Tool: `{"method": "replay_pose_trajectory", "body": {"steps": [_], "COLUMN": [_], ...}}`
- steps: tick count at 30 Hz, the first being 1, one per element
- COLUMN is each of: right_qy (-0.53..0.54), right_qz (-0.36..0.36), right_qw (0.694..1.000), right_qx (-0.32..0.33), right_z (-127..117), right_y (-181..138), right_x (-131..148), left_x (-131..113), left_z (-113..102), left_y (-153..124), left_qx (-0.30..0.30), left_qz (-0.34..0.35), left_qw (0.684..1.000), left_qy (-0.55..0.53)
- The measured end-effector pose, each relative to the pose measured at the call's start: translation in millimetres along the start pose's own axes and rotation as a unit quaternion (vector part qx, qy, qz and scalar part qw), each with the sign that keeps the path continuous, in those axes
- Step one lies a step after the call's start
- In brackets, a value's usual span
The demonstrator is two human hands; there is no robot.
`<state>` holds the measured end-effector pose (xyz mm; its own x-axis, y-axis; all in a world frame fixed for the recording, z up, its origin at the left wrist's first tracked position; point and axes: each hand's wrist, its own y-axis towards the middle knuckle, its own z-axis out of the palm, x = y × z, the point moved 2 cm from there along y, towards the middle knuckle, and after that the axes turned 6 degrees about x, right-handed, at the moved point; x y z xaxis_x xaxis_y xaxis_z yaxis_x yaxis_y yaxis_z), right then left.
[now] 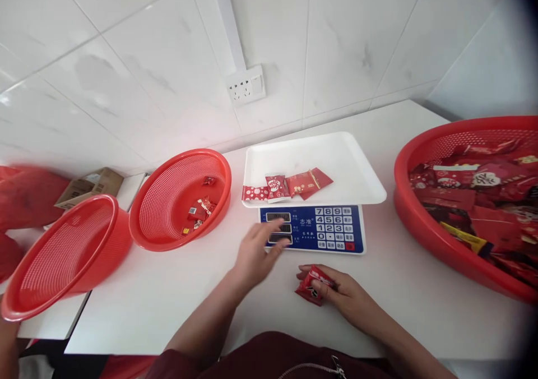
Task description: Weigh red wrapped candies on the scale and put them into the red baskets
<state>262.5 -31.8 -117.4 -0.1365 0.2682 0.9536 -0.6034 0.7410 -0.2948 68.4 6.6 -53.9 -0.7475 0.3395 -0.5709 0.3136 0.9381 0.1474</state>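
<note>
Low over the table, my right hand (342, 292) is closed around red snack packets (311, 286); how many, I cannot tell. My left hand (258, 253) holds nothing, its fingers apart in front of the display of a blue-and-white digital scale (311, 230). On the scale rests a white tray (306, 157). Several red packets lie along the tray's near edge: a dotted one (255, 194), one with a round white print (277, 187) and a plain darker red one (313, 183).
At the right stands a large red basket (401, 194) full of mixed packets. A red basket (153, 199) at the left holds a few packets; another red basket (63, 255) tilts beside it. Behind are a cardboard box (94, 188) and a wall socket (246, 86). Part of another person's arm (8, 334) shows at far left.
</note>
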Motion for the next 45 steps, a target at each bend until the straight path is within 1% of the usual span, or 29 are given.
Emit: {"method": "replay_pose_trajectory", "body": {"steps": [1,2,3,4,5,8,13,17,23,26,28,30,33,36,39,45], "right_qy": [0.01,0.016,0.018,0.019,0.021,0.034,0.04,0.013,-0.027,-0.02,-0.017,-0.021,-0.033,-0.037,-0.042,-0.038], "right_qz": [0.008,0.012,0.012,0.011,0.008,0.005,0.009,0.001,-0.013,-0.018,-0.02,-0.018,-0.017,-0.017,-0.018,-0.02], "right_qw": [1.0,1.0,1.0,1.0,1.0,0.999,0.999,0.999,0.999,1.0,1.0,1.0,0.999,0.999,0.999,0.999], "right_qx": [0.006,0.012,0.016,0.018,0.019,0.021,0.029,0.032,0.016,0.013,0.014,0.011,0.007,0.006,-0.001,0.003], "right_z": [1,2,2,3,3,5,6,5,3,4,5,5,5,5,4,4], "right_y": [0,-1,-2,-2,-3,-3,-3,-5,-5,-4,-4,-4,-3,-2,-2,-2], "right_x": [-1,-2,-3,-2,-2,0,2,2,-2,-2,-1,-1,-2,-4,-5,-7], "left_x": [4,8,10,12,13,14,15,18,27,28,25,18,3,-6,-6,5], "left_z": [-12,-24,-34,-42,-48,-55,-54,-50,-37,-37,-39,-40,-37,-29,-22,-17], "left_y": [9,18,26,35,42,60,80,99,128,138,142,145,147,147,148,150], "left_qx": [-0.054,-0.092,-0.109,-0.109,-0.096,-0.038,0.001,0.024,0.042,0.043,0.05,0.077,0.138,0.179,0.168,0.065], "left_qz": [-0.002,-0.006,-0.014,-0.026,-0.038,-0.063,-0.075,-0.08,-0.036,-0.025,-0.017,0.006,0.051,0.066,0.056,0.011], "left_qw": [0.998,0.992,0.985,0.979,0.974,0.966,0.967,0.976,0.992,0.997,0.998,0.997,0.989,0.98,0.982,0.996], "left_qy": [0.044,0.088,0.132,0.171,0.203,0.248,0.244,0.2,0.111,0.063,0.039,0.027,0.033,0.052,0.065,0.065]}}
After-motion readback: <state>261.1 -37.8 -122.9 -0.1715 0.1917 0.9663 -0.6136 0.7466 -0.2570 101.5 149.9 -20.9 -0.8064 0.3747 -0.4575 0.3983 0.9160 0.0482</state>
